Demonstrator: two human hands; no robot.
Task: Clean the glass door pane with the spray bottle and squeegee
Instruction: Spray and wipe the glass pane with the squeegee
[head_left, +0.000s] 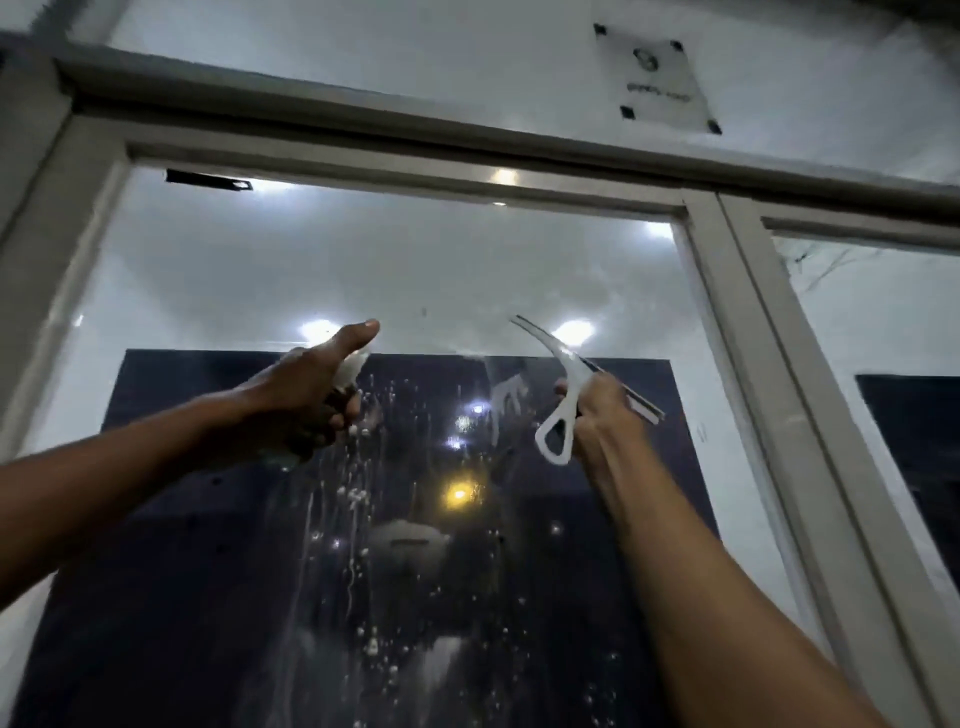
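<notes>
Overhead, both arms reach up to the glass door pane (395, 270), already streaked with droplets. The left hand (311, 395) wraps its fingers around the spray bottle (349, 370), thumb stretched straight, nozzle facing the glass, apparently to wet higher areas. The right hand (605, 415) closes around the white squeegee (566, 387) handle, blade tilted near the pane, seemingly ready for wiping.

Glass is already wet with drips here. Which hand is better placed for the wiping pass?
Right. The right hand holds the squeegee raised beside the wet streaks on the glass pane. The left hand is wrapped around the spray bottle.
</notes>
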